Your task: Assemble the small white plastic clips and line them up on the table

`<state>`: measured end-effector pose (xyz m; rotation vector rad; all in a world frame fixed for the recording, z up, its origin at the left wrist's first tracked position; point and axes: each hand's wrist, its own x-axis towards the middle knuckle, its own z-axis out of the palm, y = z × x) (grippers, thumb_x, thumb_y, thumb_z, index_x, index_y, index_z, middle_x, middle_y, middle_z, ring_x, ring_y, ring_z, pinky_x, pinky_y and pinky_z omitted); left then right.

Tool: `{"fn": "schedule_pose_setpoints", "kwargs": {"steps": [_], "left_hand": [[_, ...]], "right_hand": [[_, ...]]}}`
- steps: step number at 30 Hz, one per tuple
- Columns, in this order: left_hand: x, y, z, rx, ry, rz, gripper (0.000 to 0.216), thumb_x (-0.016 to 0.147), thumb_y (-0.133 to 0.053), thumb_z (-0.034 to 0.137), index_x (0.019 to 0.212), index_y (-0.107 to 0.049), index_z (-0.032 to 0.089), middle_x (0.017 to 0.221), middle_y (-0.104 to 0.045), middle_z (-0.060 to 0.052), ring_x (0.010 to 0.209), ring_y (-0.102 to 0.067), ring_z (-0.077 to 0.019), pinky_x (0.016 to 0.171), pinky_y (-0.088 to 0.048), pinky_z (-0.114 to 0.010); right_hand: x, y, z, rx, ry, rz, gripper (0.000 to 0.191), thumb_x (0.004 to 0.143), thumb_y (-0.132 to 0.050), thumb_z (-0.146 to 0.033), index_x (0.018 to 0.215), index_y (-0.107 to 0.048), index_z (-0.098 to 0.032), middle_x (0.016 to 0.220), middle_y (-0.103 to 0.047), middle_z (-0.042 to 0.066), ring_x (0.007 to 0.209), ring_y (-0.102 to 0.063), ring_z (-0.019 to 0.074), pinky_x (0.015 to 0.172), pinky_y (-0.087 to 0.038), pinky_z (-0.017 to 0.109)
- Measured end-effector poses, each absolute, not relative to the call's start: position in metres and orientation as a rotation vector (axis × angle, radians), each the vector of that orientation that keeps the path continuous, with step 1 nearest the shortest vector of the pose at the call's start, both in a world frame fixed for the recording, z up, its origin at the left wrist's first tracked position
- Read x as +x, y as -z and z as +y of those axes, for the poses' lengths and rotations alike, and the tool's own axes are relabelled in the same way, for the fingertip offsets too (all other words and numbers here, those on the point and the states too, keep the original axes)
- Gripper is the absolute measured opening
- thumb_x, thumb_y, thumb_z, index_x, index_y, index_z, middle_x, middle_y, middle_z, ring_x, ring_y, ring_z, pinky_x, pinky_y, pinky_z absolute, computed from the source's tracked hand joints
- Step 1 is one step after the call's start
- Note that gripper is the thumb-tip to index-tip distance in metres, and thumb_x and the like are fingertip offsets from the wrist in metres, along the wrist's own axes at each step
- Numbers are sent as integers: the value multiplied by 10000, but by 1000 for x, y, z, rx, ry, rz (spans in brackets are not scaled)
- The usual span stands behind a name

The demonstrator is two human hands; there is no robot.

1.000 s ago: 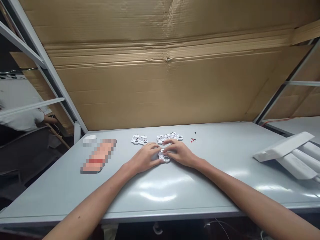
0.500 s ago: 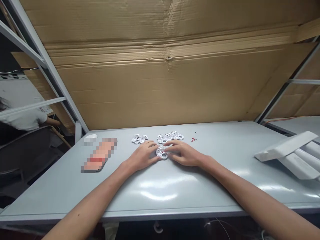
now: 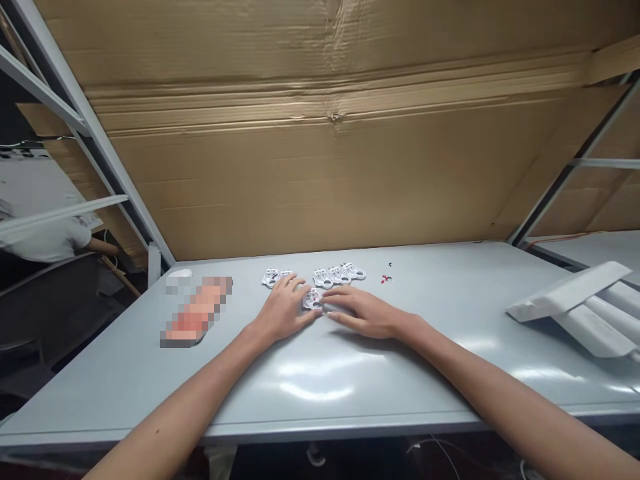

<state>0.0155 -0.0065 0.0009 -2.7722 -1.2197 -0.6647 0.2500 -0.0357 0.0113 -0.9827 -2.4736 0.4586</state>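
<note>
Near the middle of the table (image 3: 320,363) lies a small white plastic part (image 3: 313,299) with a round hole. My left hand (image 3: 281,310) grips its left side, thumb at the near edge and fingers at the far edge. My right hand (image 3: 367,313) is at the part's right side, fingers apart and stretched toward it; whether the fingertips touch it I cannot tell. Behind my hands sit several similar white parts (image 3: 323,279) in a row. Two more (image 3: 271,278) lie to the left, one partly hidden by my left fingers.
Tiny red and black pieces (image 3: 387,279) are scattered right of the row. A blurred-out flat object (image 3: 197,313) and a small white item (image 3: 180,274) lie at left. Long white pieces (image 3: 575,300) rest at right. Cardboard (image 3: 320,180) walls the back. A person's arm (image 3: 103,247) shows at left.
The white part has shifted slightly left with my left hand, whose fingers have moved up over the pair behind. My right fingers have drawn back off the part to its right edge.
</note>
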Motion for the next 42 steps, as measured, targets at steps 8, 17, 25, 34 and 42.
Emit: {"fn": "schedule_pose_setpoints", "kwargs": {"steps": [8, 17, 25, 34, 42], "left_hand": [[8, 7, 15, -2688, 657, -1435, 451, 895, -625, 453, 1267, -609, 199, 1429, -502, -144, 1398, -344, -380, 1093, -353, -575], [14, -7, -2, -2744, 650, -1184, 171, 938, -591, 345, 1004, -681, 215, 1032, -733, -49, 1009, -659, -232, 1065, -391, -453], [14, -14, -13, -2845, 470, -1090, 250, 980, -492, 372, 1080, -645, 201, 1128, -680, -87, 1068, -630, -255, 1104, -333, -497], [6, -6, -1, -2851, 493, -1118, 402, 982, -471, 440, 1291, -578, 206, 1342, -591, -120, 1237, -543, -297, 1138, -292, -529], [4, -8, 0, -2836, 618, -1087, 357, 962, -517, 398, 1243, -619, 203, 1310, -595, -138, 1243, -524, -310, 1065, -410, -492]], "right_hand": [[249, -8, -33, -1035, -411, -2460, 411, 989, -435, -461, 1250, -648, -225, 1334, -599, 126, 1218, -561, 293, 1034, -452, 488], [252, -1, -20, -987, -86, -2479, 375, 972, -476, -386, 1249, -626, -183, 1253, -644, 130, 1241, -532, 301, 1058, -426, 494], [255, 7, -21, -1083, -142, -2501, 582, 961, -453, -525, 1441, -457, -194, 1483, -475, 125, 1457, -247, 343, 1143, -309, 542], [254, -3, -26, -992, -190, -2485, 441, 926, -553, -397, 1317, -563, -194, 1281, -621, 161, 1182, -570, 316, 985, -464, 498], [257, -14, -29, -893, -367, -2395, 281, 932, -531, -324, 1173, -650, -244, 1148, -704, 78, 1048, -643, 249, 922, -501, 418]]}}
